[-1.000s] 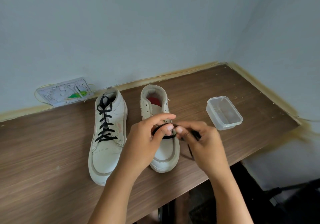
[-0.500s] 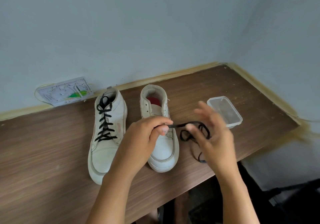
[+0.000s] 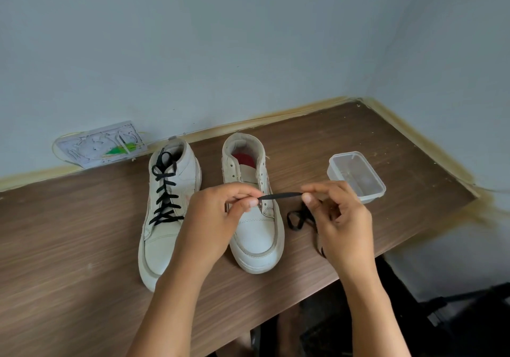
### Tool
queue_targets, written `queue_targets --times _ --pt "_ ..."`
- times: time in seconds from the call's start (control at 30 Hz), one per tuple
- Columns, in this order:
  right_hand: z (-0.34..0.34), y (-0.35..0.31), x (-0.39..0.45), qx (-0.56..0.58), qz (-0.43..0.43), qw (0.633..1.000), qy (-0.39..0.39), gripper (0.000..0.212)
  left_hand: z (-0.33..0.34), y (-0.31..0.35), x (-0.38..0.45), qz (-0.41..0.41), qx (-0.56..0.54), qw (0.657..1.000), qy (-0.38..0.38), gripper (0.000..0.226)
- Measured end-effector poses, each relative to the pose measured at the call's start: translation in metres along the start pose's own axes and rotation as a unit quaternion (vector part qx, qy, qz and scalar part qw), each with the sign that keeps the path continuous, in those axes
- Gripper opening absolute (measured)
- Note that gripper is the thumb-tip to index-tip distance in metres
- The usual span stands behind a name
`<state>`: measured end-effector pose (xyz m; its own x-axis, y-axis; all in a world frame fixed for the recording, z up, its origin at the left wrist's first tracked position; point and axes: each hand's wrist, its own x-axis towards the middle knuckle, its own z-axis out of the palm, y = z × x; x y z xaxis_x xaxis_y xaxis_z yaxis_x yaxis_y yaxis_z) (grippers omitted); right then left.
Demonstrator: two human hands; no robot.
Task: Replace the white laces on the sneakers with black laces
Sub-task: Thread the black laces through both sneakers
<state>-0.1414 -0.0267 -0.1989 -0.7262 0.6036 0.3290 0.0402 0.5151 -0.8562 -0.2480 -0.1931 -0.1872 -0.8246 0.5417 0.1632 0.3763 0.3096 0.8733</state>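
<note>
Head: plastic container (image 3: 356,176) beside unlaced sneaker (image 3: 255,229)

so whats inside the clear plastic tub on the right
The clear rectangular plastic tub beside the unlaced white sneaker looks empty; the wooden table shows through. Nothing covers it.

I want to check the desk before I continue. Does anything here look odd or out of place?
Nothing looks damaged or spilled. The left white sneaker carries black laces; the right white sneaker has bare eyelets. Both hands pinch a loose black lace at it, the rest trailing on the brown wooden desk. The clear plastic container stands upright.
</note>
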Motion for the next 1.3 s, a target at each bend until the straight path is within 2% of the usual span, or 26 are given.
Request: queue_targets --times 0.1,0.17,0.27,0.33,0.53,0.6,0.73,0.83,0.93,1.07,1.17,1.3 --pt "0.009 -0.005 -0.003 0.005 -0.019 0.997 -0.071 0.032 0.001 0.001 0.001 0.009 0.024 1.000 0.014 0.023" --pt "0.018 -0.006 -0.005 0.011 -0.033 0.994 -0.106 0.025 0.003 0.003 0.001 0.013 0.037 0.999 -0.003 0.026" --pt "0.025 -0.006 -0.007 0.002 -0.033 0.995 -0.089 0.011 0.007 0.002 0.002 0.029 0.034 0.999 -0.014 0.027" --pt "0.025 -0.003 -0.006 0.001 -0.018 0.997 -0.078 0.012 0.008 -0.003 0.002 0.042 0.041 0.998 0.000 0.025" --pt "0.031 0.004 -0.008 -0.034 -0.003 0.989 -0.145 0.010 0.011 -0.008 0.003 0.039 0.054 0.997 0.028 0.027" --pt "0.035 0.005 -0.008 -0.046 0.003 0.989 -0.140 0.011 0.015 -0.006 0.003 0.046 0.065 0.996 0.034 0.026" --pt "0.033 0.008 -0.004 -0.064 0.038 0.992 -0.105 0.023 0.017 -0.011 0.005 0.057 0.144 0.984 0.086 0.020" --pt "0.027 0.007 -0.003 -0.021 0.059 0.988 -0.138 0.016 0.018 -0.019 0.006 0.029 0.227 0.968 0.098 0.017" --pt "0.026 0.010 -0.003 -0.028 0.047 0.983 -0.173 0.018 0.021 -0.024 0.004 0.006 0.265 0.960 0.088 0.015" --pt "0.033 0.012 -0.003 -0.137 -0.010 0.979 -0.154 0.015 0.026 -0.023 0.003 0.006 0.277 0.956 0.100 0.015" --pt "0.033 0.013 -0.003 -0.127 -0.014 0.983 -0.135 0.017 0.026 -0.023 0.003 0.005 0.271 0.957 0.108 0.016" --pt "0.033 0.010 -0.001 -0.111 0.012 0.981 -0.158 0.018 0.028 -0.023 0.004 0.003 0.256 0.961 0.109 0.021"
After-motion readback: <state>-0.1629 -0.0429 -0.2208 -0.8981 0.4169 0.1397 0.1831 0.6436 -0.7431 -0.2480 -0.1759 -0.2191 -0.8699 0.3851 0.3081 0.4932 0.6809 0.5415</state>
